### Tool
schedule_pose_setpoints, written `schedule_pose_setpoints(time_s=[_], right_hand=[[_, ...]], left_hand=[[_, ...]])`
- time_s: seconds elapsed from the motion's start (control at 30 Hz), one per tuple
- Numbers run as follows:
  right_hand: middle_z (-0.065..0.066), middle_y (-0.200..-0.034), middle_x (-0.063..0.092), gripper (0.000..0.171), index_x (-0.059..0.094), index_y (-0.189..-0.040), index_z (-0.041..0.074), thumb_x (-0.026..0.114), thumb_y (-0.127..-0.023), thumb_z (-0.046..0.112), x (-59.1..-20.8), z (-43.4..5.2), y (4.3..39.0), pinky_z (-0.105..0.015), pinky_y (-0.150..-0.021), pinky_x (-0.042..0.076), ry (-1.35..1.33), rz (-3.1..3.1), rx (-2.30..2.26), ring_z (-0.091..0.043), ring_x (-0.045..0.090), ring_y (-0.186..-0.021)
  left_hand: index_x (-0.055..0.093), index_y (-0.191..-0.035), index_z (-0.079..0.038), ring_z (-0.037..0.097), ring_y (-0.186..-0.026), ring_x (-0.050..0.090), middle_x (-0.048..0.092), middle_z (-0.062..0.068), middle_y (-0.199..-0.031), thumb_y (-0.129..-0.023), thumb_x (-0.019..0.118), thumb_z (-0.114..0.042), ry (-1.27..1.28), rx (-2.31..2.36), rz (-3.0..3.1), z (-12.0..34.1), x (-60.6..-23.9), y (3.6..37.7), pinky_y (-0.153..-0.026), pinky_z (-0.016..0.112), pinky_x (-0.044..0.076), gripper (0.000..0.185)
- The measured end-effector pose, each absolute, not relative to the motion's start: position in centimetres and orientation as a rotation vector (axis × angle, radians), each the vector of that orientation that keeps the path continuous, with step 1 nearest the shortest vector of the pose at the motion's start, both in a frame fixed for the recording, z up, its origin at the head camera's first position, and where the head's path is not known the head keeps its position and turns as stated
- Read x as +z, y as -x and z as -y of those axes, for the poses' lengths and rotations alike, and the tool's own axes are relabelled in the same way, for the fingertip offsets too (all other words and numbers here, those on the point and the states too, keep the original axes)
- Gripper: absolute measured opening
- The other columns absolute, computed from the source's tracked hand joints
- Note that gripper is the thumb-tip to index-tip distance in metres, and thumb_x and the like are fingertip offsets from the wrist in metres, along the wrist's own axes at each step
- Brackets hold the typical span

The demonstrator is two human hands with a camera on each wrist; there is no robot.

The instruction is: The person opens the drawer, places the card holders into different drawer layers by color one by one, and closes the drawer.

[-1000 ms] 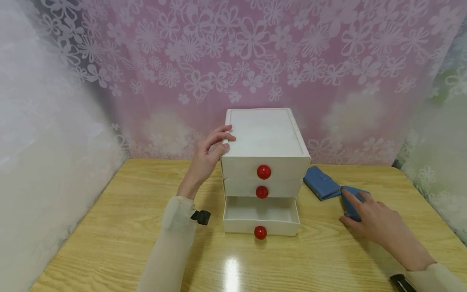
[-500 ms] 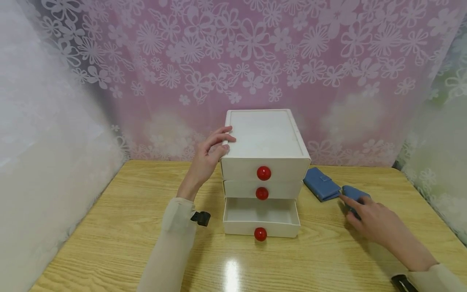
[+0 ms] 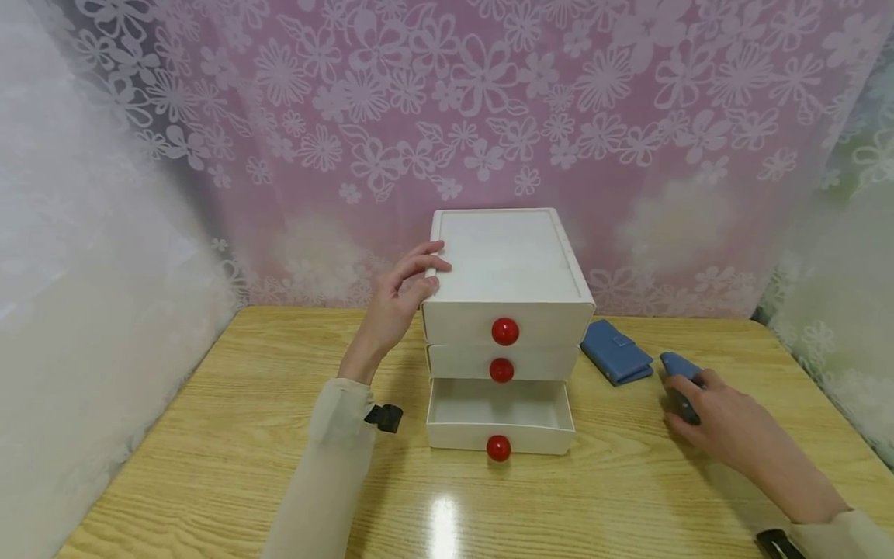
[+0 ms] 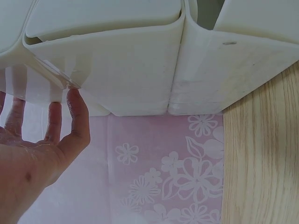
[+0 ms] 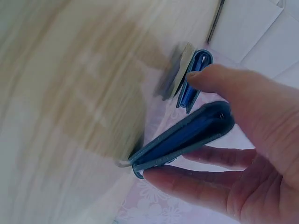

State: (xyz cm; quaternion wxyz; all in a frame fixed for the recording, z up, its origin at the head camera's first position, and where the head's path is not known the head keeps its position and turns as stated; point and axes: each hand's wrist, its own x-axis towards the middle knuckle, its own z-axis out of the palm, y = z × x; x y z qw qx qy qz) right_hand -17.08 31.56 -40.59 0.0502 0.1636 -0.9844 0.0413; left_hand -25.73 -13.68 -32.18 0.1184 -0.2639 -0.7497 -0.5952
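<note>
My left hand (image 3: pixel 393 307) rests on the left edge of a white drawer unit (image 3: pixel 510 256), fingertips on its top. Its bottom drawer (image 3: pixel 534 439) is pulled out, with nothing inside; the upper two are closed. At the right, my right hand (image 3: pixel 740 427) holds a blue wallet (image 3: pixel 679 365) between thumb and fingers. In the right wrist view this wallet (image 5: pixel 182 135) is tilted, its folded spine toward the palm and fingers along its underside. A second blue wallet (image 3: pixel 615 353) with a strap clasp lies on the table beside the unit.
Red round knobs (image 3: pixel 499 448) stick out from the drawer fronts. The wooden table (image 3: pixel 230 435) backs onto a pink flowered curtain (image 3: pixel 391 155), with pale sheets on both sides. A black wrist strap (image 3: pixel 384 417) shows at the left cuff.
My right hand has shifted slightly right with its wallet, away from the second wallet. Its index finger reached forward, then drew back, and the wallet has tipped up. The left hand stays put.
</note>
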Motion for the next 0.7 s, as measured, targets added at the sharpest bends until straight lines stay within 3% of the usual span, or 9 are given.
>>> schedule_pose_setpoints(time_s=[0.2, 0.43, 0.7], right_hand=[[-0.034, -0.109, 0.058, 0.059, 0.053, -0.135, 0.000, 0.079, -0.082, 0.007, -40.2, -32.2, 16.7, -0.029, -0.043, 0.037, -0.430, 2.980, 0.118, -0.015, 0.051, -0.055], [-0.027, -0.111, 0.063, 0.058, 0.052, -0.133, 0.001, 0.078, -0.081, 0.008, -39.6, -33.1, 16.4, -0.042, -0.046, 0.046, -0.359, 2.904, 0.092, -0.039, 0.063, -0.076], [-0.024, -0.098, 0.059, 0.051, 0.057, -0.121, 0.001, 0.079, -0.075, -0.002, -39.8, -33.5, 15.9, -0.036, -0.043, 0.039, -0.373, 2.768, 0.070, -0.031, 0.055, -0.067]], left_hand=[[0.069, -0.121, -0.008, 0.016, -0.149, 0.040, 0.049, -0.005, -0.156, -0.101, 0.052, -0.019, 0.786, -1.731, 2.179, 13.6, -32.3, 25.8, -0.122, 0.058, 0.033, 0.029], [0.069, -0.121, -0.008, 0.016, -0.149, 0.040, 0.049, -0.004, -0.156, -0.101, 0.052, -0.019, 0.783, -1.727, 2.178, 13.6, -32.3, 25.6, -0.121, 0.056, 0.034, 0.029], [0.070, -0.121, -0.008, 0.016, -0.149, 0.040, 0.050, -0.003, -0.156, -0.101, 0.052, -0.019, 0.778, -1.711, 2.175, 13.5, -32.4, 25.5, -0.121, 0.061, 0.032, 0.029]])
